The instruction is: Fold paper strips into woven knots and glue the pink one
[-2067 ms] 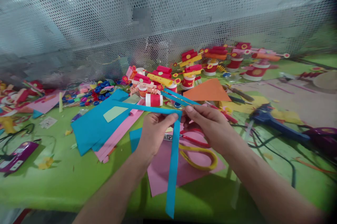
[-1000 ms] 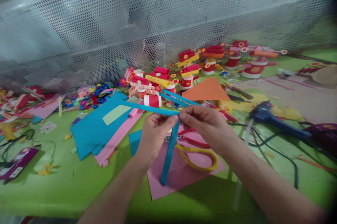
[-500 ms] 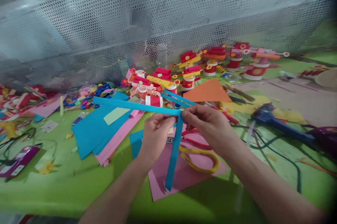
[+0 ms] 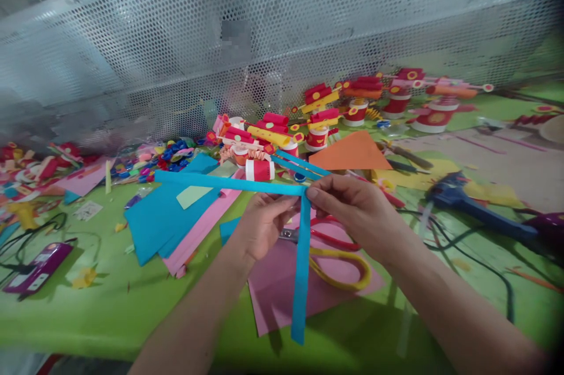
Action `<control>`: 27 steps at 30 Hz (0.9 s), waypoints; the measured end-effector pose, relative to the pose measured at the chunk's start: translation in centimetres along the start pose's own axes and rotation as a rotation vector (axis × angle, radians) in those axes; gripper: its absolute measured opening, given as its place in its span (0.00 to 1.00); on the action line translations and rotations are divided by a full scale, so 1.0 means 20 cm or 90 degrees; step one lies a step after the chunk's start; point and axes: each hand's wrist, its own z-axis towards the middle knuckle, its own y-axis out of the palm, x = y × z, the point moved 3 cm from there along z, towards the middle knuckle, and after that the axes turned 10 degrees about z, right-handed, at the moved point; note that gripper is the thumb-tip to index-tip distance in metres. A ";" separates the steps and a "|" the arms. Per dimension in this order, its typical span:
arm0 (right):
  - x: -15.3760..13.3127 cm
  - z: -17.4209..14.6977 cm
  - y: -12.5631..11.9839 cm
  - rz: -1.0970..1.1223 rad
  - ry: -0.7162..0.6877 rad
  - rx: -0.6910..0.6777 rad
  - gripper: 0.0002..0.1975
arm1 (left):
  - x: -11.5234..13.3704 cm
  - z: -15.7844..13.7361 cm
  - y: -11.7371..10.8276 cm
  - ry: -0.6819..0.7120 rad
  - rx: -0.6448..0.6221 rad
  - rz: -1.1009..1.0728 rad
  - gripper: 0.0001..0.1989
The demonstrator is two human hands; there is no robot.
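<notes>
Two blue paper strips (image 4: 229, 183) meet at a corner, one stretching left and the other hanging down toward me. My right hand (image 4: 352, 207) pinches them at that corner. Just left of it, my left hand (image 4: 267, 225) has its fingers curled close under the corner; whether they grip the strip is partly hidden. Below the hands, scissors with one red and one yellow handle (image 4: 341, 269) lie on a pink paper sheet (image 4: 282, 293), partly covered by the hanging strip.
Blue sheets (image 4: 154, 219) and a pink strip (image 4: 200, 234) lie to the left. Behind stand paper-cup figures (image 4: 317, 139) and an orange sheet (image 4: 352, 151). A blue glue gun (image 4: 476, 204) with a cable is at right, a purple power strip (image 4: 39, 269) at left. A perforated metal panel (image 4: 282, 28) rises behind.
The hanging strip has swung from slanting left to nearly straight down. My left hand's fingers have shifted slightly under the corner, while my right hand keeps its pinch.
</notes>
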 end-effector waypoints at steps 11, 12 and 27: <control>0.01 0.00 0.00 -0.110 -0.045 -0.006 0.15 | -0.01 0.00 -0.03 -0.011 0.036 0.036 0.10; 0.01 0.00 0.00 -0.122 -0.053 -0.005 0.15 | -0.01 0.00 -0.04 -0.010 0.034 0.045 0.09; 0.04 0.00 -0.01 -0.139 -0.094 0.043 0.11 | 0.05 -0.02 -0.03 0.115 0.075 0.311 0.09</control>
